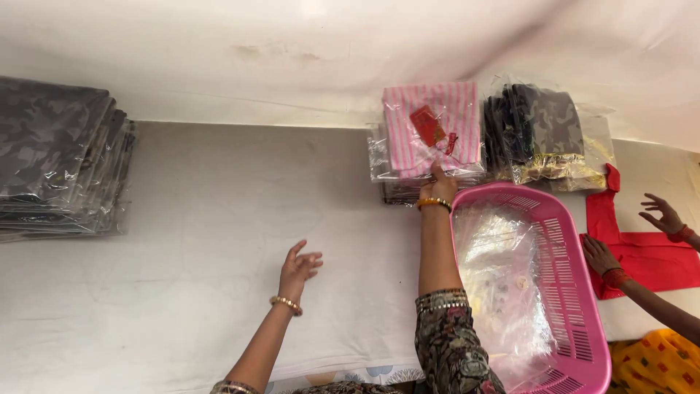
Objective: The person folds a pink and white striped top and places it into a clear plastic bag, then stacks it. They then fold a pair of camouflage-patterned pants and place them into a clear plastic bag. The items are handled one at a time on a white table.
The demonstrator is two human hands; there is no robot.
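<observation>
Your right hand is pressing flat fingers on the pink striped packet atop the far stack; your left hand is hovering over the white sheet, fingers spread wide, holding nothing; pink basket is sitting right.

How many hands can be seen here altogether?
4. The person's left hand hovers open above the white sheet; their right hand touches the pink striped packet. A co-worker's two hands rest on the red cloth.

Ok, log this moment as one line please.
left hand: open above white sheet | right hand: on pink striped packet | pink basket: beside right arm
</observation>
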